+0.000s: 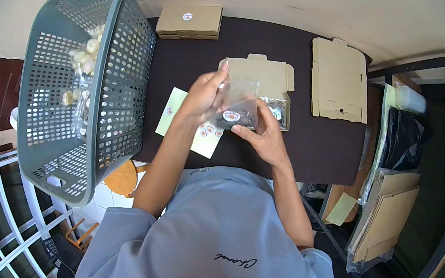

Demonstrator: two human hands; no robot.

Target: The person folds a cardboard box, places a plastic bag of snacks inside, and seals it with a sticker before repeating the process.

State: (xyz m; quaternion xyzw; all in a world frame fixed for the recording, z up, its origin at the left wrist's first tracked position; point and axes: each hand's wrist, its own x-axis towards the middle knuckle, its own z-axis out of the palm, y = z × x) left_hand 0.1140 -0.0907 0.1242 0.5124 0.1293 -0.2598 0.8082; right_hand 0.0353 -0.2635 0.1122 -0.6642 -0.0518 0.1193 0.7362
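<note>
A clear plastic bag (243, 112) with dark contents and a round white sticker (231, 116) is held up in front of me. My left hand (204, 96) is closed on its left side, thumb pointing up. On the right, my right hand (268, 139) pinches the bag's edge between thumb and fingers. Just behind the hands lies an open cardboard box (272, 72), with another shiny clear packet (277, 112) in it, partly hidden. Pale green sticker sheets (206, 147) with round stickers lie under and beside my left forearm.
A grey-green plastic basket (103, 84) with bagged items stands at the left of the dark table (314, 154). Closed cardboard boxes (189, 20) are stacked at the back left. A flat, unfilled carton (340, 81) lies at the back right. A shelf with folded cardboard (390, 211) is farther right.
</note>
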